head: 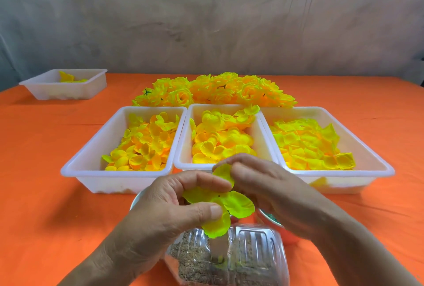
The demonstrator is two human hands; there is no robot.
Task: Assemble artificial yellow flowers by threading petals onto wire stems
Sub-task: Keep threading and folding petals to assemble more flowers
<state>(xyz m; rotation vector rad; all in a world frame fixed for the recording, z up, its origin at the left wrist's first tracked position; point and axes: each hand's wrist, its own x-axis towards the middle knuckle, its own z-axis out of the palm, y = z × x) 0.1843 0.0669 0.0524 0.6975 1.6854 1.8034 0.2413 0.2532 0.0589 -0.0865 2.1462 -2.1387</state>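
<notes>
Both hands meet low in the middle of the view, above the orange surface, and share one yellow-green petal piece with several round lobes. The left hand has its grip closed on it: the thumb presses the lobe at six o'clock and the curled fingers cover the lobes at nine o'clock. The right hand pinches the lobe at twelve o'clock between thumb and fingertips. A small dark mark sits at the middle of the piece; what it is cannot be told.

At twelve o'clock from the hands three white trays stand side by side, rims touching. The left tray, at eleven o'clock, holds small yellow petals. The middle tray holds rounder ones. The right tray, at one o'clock, holds flatter, larger ones.

Just behind the trays, further toward twelve o'clock, lies a heap of finished yellow flowers. A fourth tray stands well apart at ten o'clock with a few yellow pieces inside.

At six o'clock, under the hands, lies a clear plastic box with brown grainy stuff in it. A bowl with green contents shows beneath the right wrist, mostly hidden.
</notes>
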